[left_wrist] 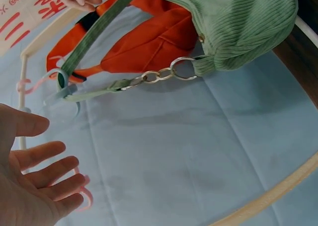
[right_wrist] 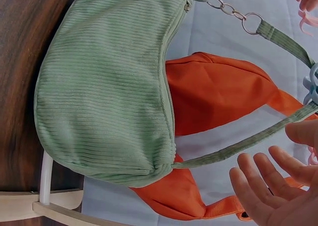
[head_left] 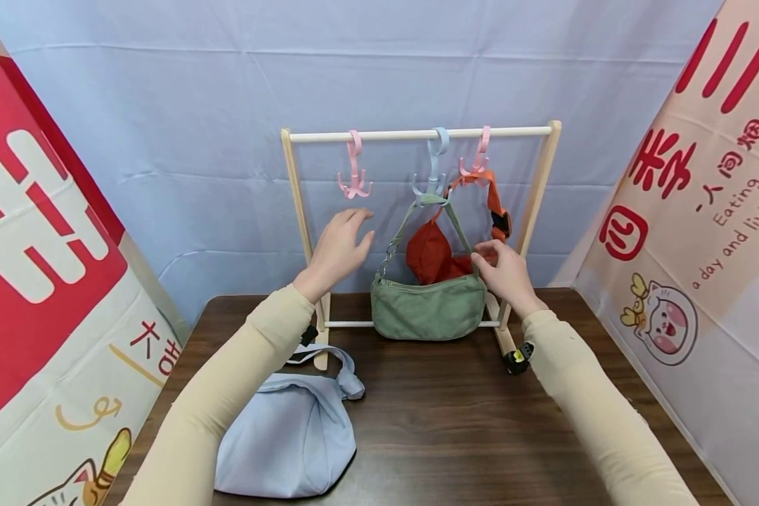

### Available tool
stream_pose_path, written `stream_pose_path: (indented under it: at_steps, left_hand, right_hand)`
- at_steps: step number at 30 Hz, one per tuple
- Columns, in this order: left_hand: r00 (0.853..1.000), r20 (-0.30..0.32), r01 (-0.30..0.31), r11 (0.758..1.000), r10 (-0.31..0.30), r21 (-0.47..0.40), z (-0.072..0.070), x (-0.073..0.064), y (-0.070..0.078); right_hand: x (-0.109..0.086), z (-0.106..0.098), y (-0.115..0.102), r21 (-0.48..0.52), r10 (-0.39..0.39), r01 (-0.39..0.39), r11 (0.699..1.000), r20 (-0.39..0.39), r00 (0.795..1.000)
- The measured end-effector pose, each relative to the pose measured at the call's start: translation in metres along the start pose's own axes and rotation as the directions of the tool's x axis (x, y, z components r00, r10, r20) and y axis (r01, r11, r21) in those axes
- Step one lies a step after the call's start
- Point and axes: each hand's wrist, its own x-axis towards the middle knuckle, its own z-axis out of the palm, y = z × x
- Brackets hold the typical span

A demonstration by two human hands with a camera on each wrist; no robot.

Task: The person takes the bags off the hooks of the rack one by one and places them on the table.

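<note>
A green corduroy shoulder bag (head_left: 427,309) hangs by its strap from the blue hook (head_left: 431,169) on the rack. Chain rings (left_wrist: 159,76) join one end of the strap to the bag. My left hand (head_left: 338,249) is empty, fingers spread, left of the strap and below the left pink hook (head_left: 354,172). Beside the strap's right side, above the bag's right end, is my right hand (head_left: 504,273); in the right wrist view its fingers (right_wrist: 258,179) are loosely extended and hold nothing. Behind the green bag, an orange-red bag (right_wrist: 218,89) hangs from the right pink hook (head_left: 477,156), partly hidden.
The rack has wooden side posts (head_left: 537,190) and a white top bar (head_left: 392,135). A light blue bag (head_left: 291,429) lies on the dark wooden table (head_left: 455,429) at front left, partly behind my left sleeve. Printed cloths hang at both sides.
</note>
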Motion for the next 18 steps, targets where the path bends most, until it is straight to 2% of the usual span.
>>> stream_pose_path:
  at_steps: [5, 12, 18]
  left_hand:
    - [1.000, -0.009, -0.002, 1.000, 0.002, -0.003, -0.003, 0.005, 0.004]
    - [0.997, -0.047, -0.057, 0.998, 0.057, 0.008, -0.008, 0.014, 0.010]
    - [0.995, -0.064, -0.072, 0.997, 0.074, 0.029, -0.014, 0.022, 0.014]
  right_hand:
    - [0.003, -0.003, -0.003, -0.016, -0.006, 0.006, 1.000, -0.006, 1.000]
    - [0.006, -0.005, -0.007, -0.013, -0.022, 0.022, 1.000, -0.019, 1.000]
    - [0.010, -0.005, -0.012, -0.007, -0.041, 0.040, 0.999, -0.029, 0.999]
